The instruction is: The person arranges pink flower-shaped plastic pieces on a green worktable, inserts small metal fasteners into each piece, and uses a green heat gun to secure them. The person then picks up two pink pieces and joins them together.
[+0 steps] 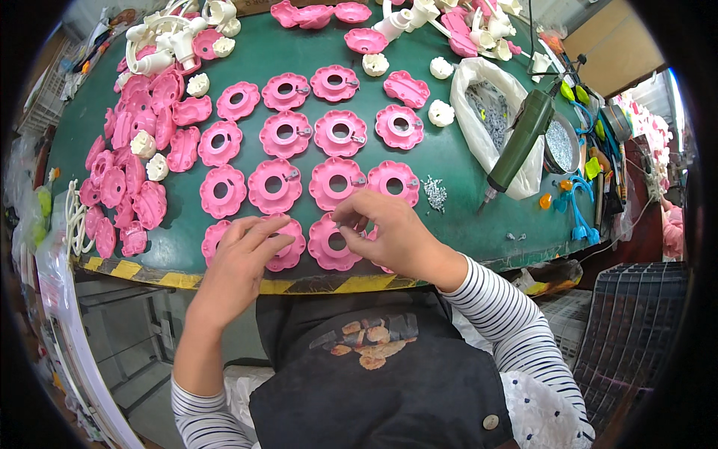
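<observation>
Pink flower-shaped plastic pieces (340, 133), each with a round hole in the middle, lie in rows on the green table. Several of them carry a small grey metal clip (302, 90) at the hole's edge. Over the front row, my right hand (400, 236) has its thumb and index finger pinched together just above one pink piece (323, 253). What is between those fingertips is too small to make out. My left hand (241, 262) hovers with fingers apart over the two front-left pieces, partly covering them, and holds nothing visible.
A heap of pink parts (112, 187) and white plastic roses (143, 144) fills the left side. To the right are a pile of tiny screws (434, 194), a white bag of grey parts (467, 112), a hanging green electric screwdriver (523, 138) and a round tin (561, 142). Yellow-black tape (366, 283) marks the front edge.
</observation>
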